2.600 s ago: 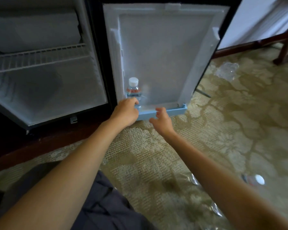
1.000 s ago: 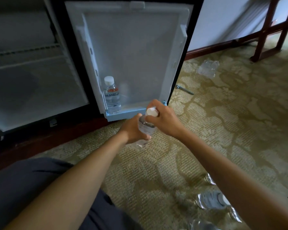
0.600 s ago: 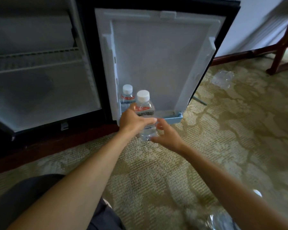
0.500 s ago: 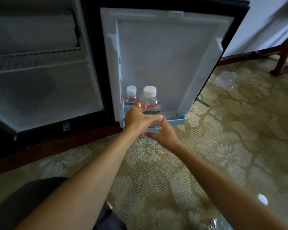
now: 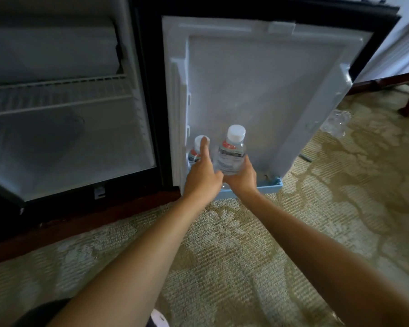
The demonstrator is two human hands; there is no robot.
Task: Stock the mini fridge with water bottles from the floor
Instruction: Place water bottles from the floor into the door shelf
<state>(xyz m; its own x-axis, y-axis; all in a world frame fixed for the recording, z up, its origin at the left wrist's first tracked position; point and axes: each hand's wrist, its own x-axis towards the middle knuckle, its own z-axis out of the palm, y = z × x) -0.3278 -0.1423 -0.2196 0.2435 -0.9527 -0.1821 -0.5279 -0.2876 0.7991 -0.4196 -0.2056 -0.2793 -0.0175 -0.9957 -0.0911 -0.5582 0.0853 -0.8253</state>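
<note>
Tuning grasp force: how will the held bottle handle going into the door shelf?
Bottle seems full: likely heavy for its size. Tall, narrow: probably tips if nudged. Clear plastic may dent if the right hand tightens its grip.

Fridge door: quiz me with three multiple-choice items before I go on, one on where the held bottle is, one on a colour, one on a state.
1. Where is the bottle that the right hand grips?
A. on the wire shelf inside the fridge
B. at the door shelf, right of the other bottle
C. lying on the carpet

2. What colour are the caps of both bottles?
A. blue
B. red
C. white

3. How is the fridge door?
A. shut
B. open wide
C. off its hinges

Key:
1 B: the right hand's fingers wrap the bottle just above the blue door shelf, beside the other bottle.
2 C: both caps show plain white.
3 B: the door's pale inner face is turned fully toward the camera.
</note>
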